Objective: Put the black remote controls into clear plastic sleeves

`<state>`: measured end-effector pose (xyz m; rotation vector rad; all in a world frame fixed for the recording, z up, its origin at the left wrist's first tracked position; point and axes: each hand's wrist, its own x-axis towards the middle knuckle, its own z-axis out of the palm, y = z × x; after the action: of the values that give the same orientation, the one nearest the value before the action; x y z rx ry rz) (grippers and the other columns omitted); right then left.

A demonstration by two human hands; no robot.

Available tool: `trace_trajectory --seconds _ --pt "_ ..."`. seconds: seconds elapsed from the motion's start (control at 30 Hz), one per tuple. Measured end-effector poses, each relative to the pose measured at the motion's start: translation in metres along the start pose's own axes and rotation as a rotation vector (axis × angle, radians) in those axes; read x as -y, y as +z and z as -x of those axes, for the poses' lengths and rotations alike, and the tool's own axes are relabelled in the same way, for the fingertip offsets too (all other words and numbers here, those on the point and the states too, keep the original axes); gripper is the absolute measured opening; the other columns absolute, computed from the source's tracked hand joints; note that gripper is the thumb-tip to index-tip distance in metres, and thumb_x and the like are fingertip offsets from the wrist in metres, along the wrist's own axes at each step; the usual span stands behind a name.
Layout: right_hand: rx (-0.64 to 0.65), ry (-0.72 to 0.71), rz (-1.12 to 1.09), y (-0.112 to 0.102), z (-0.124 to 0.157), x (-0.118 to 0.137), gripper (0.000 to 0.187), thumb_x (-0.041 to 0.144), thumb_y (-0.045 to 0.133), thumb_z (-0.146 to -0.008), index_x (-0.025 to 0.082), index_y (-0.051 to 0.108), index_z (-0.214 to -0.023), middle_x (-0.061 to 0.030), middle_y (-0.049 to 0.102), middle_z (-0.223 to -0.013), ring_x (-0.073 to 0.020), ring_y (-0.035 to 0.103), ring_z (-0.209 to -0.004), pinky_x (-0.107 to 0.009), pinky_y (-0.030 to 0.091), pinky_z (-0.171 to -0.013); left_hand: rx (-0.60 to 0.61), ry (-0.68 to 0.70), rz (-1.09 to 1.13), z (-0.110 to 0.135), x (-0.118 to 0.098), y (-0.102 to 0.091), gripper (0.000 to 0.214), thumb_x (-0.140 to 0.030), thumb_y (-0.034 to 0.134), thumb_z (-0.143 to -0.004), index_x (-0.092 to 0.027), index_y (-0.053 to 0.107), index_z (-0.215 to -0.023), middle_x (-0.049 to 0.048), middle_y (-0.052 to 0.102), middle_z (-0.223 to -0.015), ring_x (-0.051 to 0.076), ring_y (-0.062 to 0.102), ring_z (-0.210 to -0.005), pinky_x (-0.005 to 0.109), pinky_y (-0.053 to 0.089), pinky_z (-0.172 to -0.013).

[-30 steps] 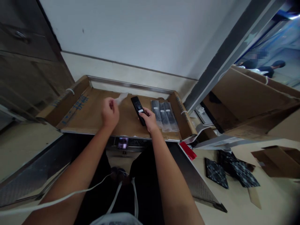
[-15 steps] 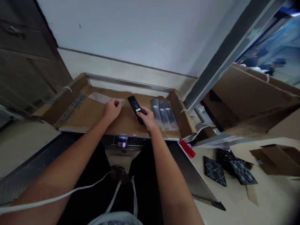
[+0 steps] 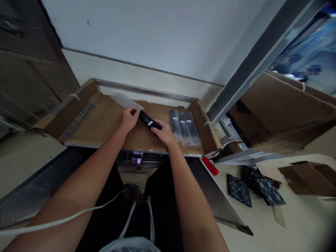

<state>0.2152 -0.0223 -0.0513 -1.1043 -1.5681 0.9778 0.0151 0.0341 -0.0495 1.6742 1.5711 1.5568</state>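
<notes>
Left half of the cardboard sheet is open, middle blocked by left hand on the clear bag and right hand on the black remote, bagged remotes crowd the right edge, raised flaps and back metal rail fence it.

On my feed, a plain white wall with a paler band along its foot stands behind the cardboard-lined tabletop, with a dark wooden cabinet to the left and a slanting grey metal post to the right. Past the post I see big brown cardboard cartons below a blue-lit opening. The beige floor carries black patterned squares and a flattened brown carton, and grey checker-plate metal runs low on the left in dim, even light.
</notes>
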Motion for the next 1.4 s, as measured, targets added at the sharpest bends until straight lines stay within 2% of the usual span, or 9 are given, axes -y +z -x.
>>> trace_trajectory --seconds 0.17,0.37,0.53,0.7,0.87,0.97,1.17,1.4 --pt "-0.009 0.034 -0.039 0.001 -0.001 0.0 0.041 0.023 0.07 -0.071 0.018 0.07 -0.111 -0.0038 0.074 -0.104 -0.0201 0.068 -0.098 -0.037 0.05 -0.096 0.059 0.065 -0.027 0.003 0.003 0.003 0.008 -0.025 0.061 -0.084 -0.018 0.066 -0.082 0.0017 0.064 -0.075 0.016 0.057 -0.068 0.029 0.046 -0.069" --pt "-0.02 0.08 -0.106 0.001 -0.002 -0.002 0.04 0.023 0.071 -0.069 0.019 0.07 -0.109 -0.0029 0.073 -0.102 -0.0189 0.068 -0.094 -0.036 0.053 -0.091 0.017 0.206 -0.153 0.005 0.003 0.004 0.006 -0.019 0.057 -0.086 -0.019 0.061 -0.082 0.0052 0.062 -0.084 0.02 0.058 -0.081 0.032 0.047 -0.077" --pt "-0.049 0.083 -0.119 0.001 -0.004 -0.005 0.038 0.025 0.072 -0.069 0.019 0.07 -0.106 -0.0032 0.073 -0.098 -0.0189 0.068 -0.091 -0.036 0.054 -0.088 0.083 0.25 -0.19 0.009 -0.001 0.001 0.008 -0.017 0.053 -0.088 -0.019 0.06 -0.086 0.0068 0.063 -0.088 0.022 0.058 -0.087 0.035 0.047 -0.085" --pt "-0.049 0.067 -0.176 0.002 -0.004 -0.008 0.04 0.028 0.073 -0.069 0.02 0.068 -0.108 -0.0041 0.072 -0.104 -0.0202 0.067 -0.097 -0.036 0.055 -0.088 0.158 0.282 -0.185 0.013 -0.004 0.001 0.014 -0.019 0.05 -0.09 -0.018 0.062 -0.098 0.0085 0.066 -0.097 0.021 0.061 -0.089 0.036 0.049 -0.087" --pt "-0.009 0.036 -0.093 0.002 -0.003 -0.006 0.041 0.027 0.072 -0.07 0.019 0.068 -0.11 -0.0041 0.073 -0.104 -0.0199 0.067 -0.097 -0.038 0.052 -0.094 0.131 0.3 -0.175 0.014 -0.006 -0.001 0.023 -0.021 0.047 -0.091 -0.017 0.064 -0.106 0.0112 0.067 -0.107 0.024 0.06 -0.101 0.038 0.047 -0.096" --pt "0.008 0.001 -0.04 0.002 -0.002 -0.003 0.04 0.026 0.072 -0.071 0.02 0.068 -0.11 -0.0031 0.073 -0.105 -0.019 0.067 -0.099 -0.037 0.05 -0.097 0.11 0.283 -0.175 0.013 -0.007 -0.002 0.024 -0.021 0.044 -0.092 -0.018 0.065 -0.103 0.0106 0.068 -0.105 0.024 0.06 -0.102 0.039 0.046 -0.097" --pt "0.031 -0.046 0.063 0.005 0.001 0.002 0.039 0.026 0.073 -0.072 0.021 0.068 -0.11 -0.0028 0.073 -0.104 -0.0184 0.067 -0.098 -0.035 0.05 -0.096 0.059 0.191 -0.209 0.014 -0.011 -0.005 0.015 -0.023 0.047 -0.092 -0.019 0.061 -0.091 0.0089 0.064 -0.093 0.023 0.059 -0.091 0.037 0.047 -0.089" --pt "0.007 -0.026 0.014 0.006 -0.001 -0.001 0.038 0.03 0.072 -0.072 0.019 0.067 -0.109 -0.004 0.072 -0.102 -0.0185 0.067 -0.095 -0.036 0.05 -0.095 0.153 0.317 -0.178 0.018 -0.016 -0.002 0.016 -0.024 0.045 -0.094 -0.02 0.06 -0.092 0.0079 0.065 -0.095 0.022 0.059 -0.093 0.035 0.046 -0.089"
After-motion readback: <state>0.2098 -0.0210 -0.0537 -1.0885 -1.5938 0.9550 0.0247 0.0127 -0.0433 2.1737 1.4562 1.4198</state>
